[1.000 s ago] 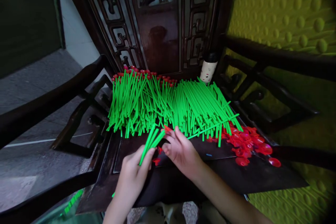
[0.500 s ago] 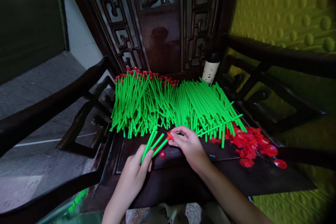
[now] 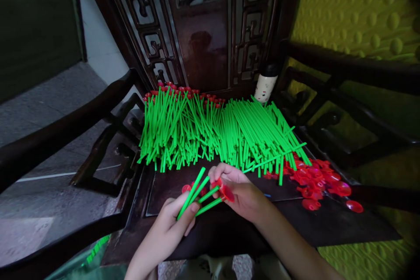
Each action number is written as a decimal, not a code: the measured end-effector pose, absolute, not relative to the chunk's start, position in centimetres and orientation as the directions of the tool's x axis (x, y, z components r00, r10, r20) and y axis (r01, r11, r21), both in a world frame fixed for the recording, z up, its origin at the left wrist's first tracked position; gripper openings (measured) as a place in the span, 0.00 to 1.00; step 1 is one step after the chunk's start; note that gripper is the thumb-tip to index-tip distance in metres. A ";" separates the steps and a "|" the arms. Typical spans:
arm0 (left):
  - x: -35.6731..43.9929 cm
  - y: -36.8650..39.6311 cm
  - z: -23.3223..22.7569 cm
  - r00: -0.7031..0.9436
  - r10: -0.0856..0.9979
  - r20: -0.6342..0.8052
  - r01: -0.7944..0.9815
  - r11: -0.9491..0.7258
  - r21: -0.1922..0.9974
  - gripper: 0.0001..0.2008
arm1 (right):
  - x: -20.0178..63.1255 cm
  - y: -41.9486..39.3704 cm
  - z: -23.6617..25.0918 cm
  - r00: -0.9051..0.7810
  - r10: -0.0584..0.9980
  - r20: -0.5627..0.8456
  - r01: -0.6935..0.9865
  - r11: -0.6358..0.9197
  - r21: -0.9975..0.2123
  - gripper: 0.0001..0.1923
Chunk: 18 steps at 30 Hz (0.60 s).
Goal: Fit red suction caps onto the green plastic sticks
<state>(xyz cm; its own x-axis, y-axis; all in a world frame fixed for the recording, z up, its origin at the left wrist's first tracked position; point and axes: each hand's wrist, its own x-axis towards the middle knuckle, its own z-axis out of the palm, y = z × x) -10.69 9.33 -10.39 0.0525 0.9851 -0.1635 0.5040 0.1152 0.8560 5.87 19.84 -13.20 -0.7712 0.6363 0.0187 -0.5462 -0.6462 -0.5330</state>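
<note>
My left hand [image 3: 173,223] grips a small fan of green plastic sticks [image 3: 197,188] over the front of a dark wooden chair seat [image 3: 328,227]. My right hand [image 3: 244,194] pinches a red suction cup [image 3: 225,191] against the tips of those sticks. One more red cup [image 3: 186,188] shows just behind the fan. A large heap of green sticks [image 3: 249,135] lies across the seat behind my hands; the left part of it [image 3: 170,131] carries red caps at its far ends [image 3: 183,92].
A pile of loose red suction cups [image 3: 320,181] lies on the seat at the right. A white bottle with a dark cap [image 3: 265,83] stands against the carved chair back [image 3: 203,30]. Armrests [image 3: 65,131] flank both sides. A yellow-green textured wall [image 3: 361,8] is at the right.
My hands have drawn back toward me from the heap. The right hand picked up a red cup and brought it to the tips of the sticks held in the left hand.
</note>
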 end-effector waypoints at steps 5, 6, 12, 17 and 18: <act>-10.5 9.1 -10.4 0.071 0.986 -0.154 0.500 0.098 0.860 0.16 | 5.8 19.6 -12.9 -0.761 0.643 0.080 -0.591 -0.637 -0.495 0.07; -10.5 9.1 -10.4 0.075 0.984 -0.160 0.503 0.101 0.859 0.16 | 5.8 19.5 -12.8 -0.755 0.650 0.091 -0.601 -0.629 -0.494 0.07; -10.2 8.9 -10.5 0.085 0.973 -0.213 0.489 0.146 0.860 0.17 | 5.9 19.4 -12.6 -0.736 0.667 0.116 -0.630 -0.612 -0.478 0.07; -10.3 8.3 -10.7 0.058 0.974 -0.220 0.471 0.167 0.866 0.17 | 6.1 19.2 -12.6 -0.758 0.627 0.179 -0.619 -0.605 -0.501 0.09; -10.4 8.1 -10.7 0.053 0.975 -0.216 0.487 0.163 0.858 0.17 | 6.1 19.2 -12.6 -0.760 0.624 0.181 -0.615 -0.602 -0.510 0.10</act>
